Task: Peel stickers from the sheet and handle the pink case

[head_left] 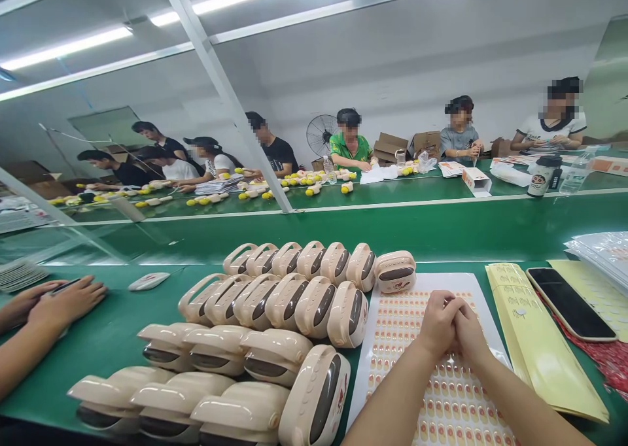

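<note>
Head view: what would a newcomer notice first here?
Rows of beige cases crowd the green table at centre and lower left. Right of them, the left hand and right hand meet over a white sticker sheet. A black phone lies further right.

— What's under your hands there?
— Your sticker sheet point(392, 328), a white rectangle lying flat on the green belt, printed with close rows of small orange-and-cream labels.
— And where does it sit for you?
— Straight ahead, running away from you – its far end touches a beige case, its left edge runs just beside the others, its right beside yellow backing strips
</note>
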The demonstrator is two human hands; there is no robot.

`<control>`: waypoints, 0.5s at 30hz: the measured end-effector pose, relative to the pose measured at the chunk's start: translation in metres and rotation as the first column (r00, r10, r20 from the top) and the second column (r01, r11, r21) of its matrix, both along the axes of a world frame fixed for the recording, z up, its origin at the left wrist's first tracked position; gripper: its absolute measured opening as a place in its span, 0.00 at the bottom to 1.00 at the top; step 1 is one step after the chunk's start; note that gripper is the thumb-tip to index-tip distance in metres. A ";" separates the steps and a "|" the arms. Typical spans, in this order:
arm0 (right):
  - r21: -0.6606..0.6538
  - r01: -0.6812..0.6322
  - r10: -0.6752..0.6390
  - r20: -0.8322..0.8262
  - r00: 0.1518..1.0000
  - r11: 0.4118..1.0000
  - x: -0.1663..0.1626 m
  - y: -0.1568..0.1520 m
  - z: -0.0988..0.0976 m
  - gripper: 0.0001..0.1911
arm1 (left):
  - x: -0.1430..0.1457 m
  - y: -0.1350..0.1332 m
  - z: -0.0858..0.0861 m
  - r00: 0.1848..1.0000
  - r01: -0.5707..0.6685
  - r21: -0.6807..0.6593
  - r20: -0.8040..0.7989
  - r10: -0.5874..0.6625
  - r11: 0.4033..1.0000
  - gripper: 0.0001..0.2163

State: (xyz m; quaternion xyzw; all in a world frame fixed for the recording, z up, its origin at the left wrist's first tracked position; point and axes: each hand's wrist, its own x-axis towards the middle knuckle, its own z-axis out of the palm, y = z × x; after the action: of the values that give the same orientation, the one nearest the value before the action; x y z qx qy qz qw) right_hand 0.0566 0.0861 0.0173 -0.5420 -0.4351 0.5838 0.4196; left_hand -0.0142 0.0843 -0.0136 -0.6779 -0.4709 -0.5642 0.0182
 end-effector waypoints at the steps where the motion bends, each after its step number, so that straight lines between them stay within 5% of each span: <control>1: 0.000 0.000 0.000 -0.001 1.000 1.000 0.000 0.000 0.000 0.26 | 0.000 0.000 0.000 1.000 0.001 -0.002 -0.001 -0.001 1.000 0.11; 15: 0.089 -0.010 0.010 0.010 1.000 0.996 -0.005 0.000 -0.008 0.23 | -0.006 -0.002 0.000 1.000 0.006 0.010 -0.014 -0.006 1.000 0.10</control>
State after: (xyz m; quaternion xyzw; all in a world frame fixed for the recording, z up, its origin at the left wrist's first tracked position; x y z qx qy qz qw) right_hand 0.0517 0.0865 0.0097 -0.5233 -0.4654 0.5634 0.4383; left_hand -0.0198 0.0822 -0.0133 -0.6831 -0.4660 -0.5618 0.0231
